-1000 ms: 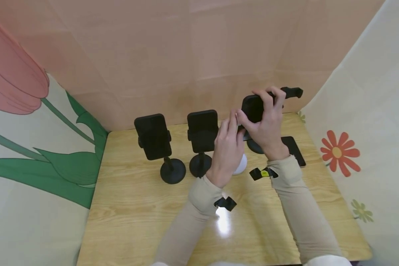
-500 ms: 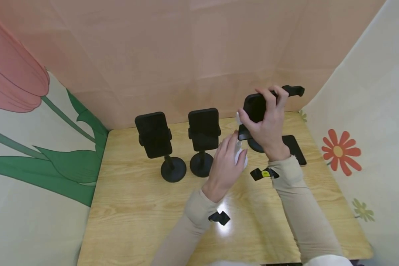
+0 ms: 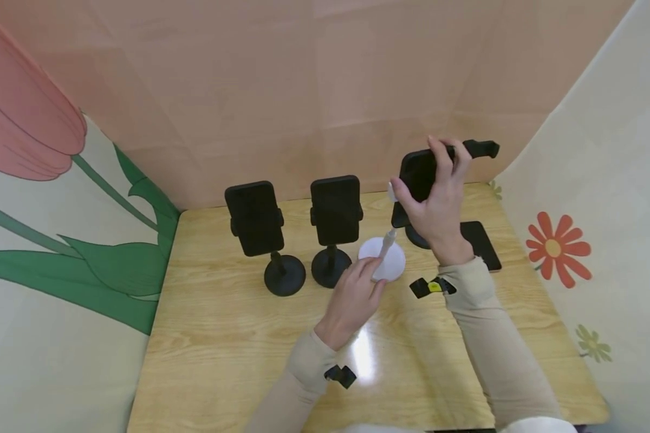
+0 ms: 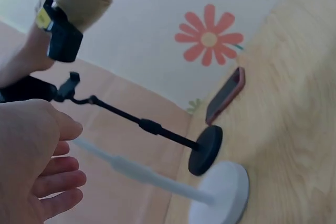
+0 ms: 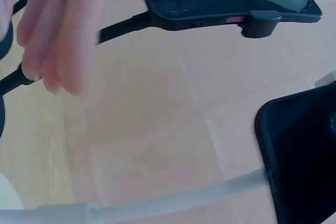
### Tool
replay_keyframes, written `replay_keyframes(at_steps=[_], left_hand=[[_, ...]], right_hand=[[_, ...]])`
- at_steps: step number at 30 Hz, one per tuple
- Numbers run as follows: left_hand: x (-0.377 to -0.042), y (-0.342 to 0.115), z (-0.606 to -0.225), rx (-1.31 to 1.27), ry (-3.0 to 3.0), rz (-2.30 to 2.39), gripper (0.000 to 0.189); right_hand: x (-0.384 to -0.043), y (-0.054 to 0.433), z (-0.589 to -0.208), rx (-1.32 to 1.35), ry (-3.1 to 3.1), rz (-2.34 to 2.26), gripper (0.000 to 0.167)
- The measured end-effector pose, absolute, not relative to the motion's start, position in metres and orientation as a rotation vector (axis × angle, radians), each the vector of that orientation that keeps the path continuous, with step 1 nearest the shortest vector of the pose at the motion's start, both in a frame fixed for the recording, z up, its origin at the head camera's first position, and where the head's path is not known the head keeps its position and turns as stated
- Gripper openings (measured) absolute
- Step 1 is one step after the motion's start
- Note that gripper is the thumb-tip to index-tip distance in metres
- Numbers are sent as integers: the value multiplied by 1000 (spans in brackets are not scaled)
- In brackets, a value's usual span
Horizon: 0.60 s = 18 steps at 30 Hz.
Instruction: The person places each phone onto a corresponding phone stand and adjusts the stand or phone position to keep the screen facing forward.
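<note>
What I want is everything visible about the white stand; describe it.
The white stand looks smooth, like plastic or painted metal. Its flat round base rests on the wood-grain table. A slim stem rises at a slant, thicker at a sleeve partway up, and reaches the dark phone, which the right hand grips. A small white piece shows at the phone's edge, probably part of the holder, mostly hidden. The left hand is near, not gripping the stand.

A light wood-grain desk [image 3: 222, 343] carrying a bright glare [image 3: 363, 356] meets a creased peach backdrop [image 3: 260, 90] between white flower-patterned side panels [image 3: 617, 174].
</note>
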State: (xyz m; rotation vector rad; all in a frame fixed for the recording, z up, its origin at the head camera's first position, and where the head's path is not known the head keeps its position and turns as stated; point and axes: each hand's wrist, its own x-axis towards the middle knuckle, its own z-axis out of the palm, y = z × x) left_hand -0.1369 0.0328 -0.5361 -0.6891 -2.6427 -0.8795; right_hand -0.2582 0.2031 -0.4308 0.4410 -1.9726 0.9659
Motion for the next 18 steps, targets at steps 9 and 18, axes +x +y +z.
replay_keyframes(at_steps=[9,18], left_hand=[[-128,9,-569,-681,-2662,-856,39],[-117,-13,-591,-634,-2733,-835,37]], right_hand=[[-246,217,-465,450,-2020,1041,107],[-220,227,-504,372,-2095,1279,121]])
